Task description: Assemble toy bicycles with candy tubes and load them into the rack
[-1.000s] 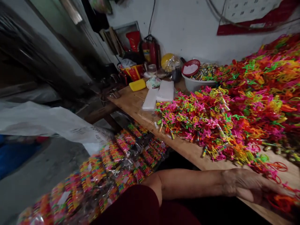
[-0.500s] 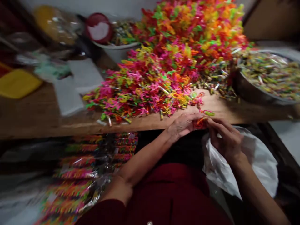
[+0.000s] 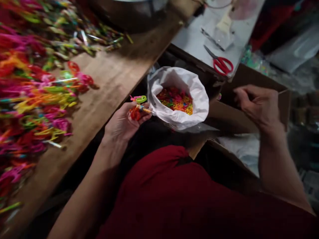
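Observation:
My left hand [image 3: 122, 124] is closed around a few small coloured plastic pieces [image 3: 135, 114], red, green and pink. A short thin stick [image 3: 144, 109] with a clear tip pokes out from its fingers towards the white bag. That bag [image 3: 199, 113] stands open just right of the hand, with many small bright plastic pieces [image 3: 175, 101] inside. Well apart on the right, my right hand [image 3: 261, 104] is over a cardboard box [image 3: 249, 124], its fingers curled in. Whatever may be between those fingers is hidden.
A wooden table [image 3: 107, 83] carries a heap of bright plastic pieces [image 3: 50, 93] and a metal bowl [image 3: 134, 13]. On a white surface [image 3: 189, 36] lie red-handled scissors [image 3: 221, 64] beside a pale tool [image 3: 224, 28]. Below is another open carton [image 3: 231, 154].
The view has swung to the right. My right hand has left my left hand and moved right, over the cardboard box. My left hand still holds plastic pieces, now beside the white bag.

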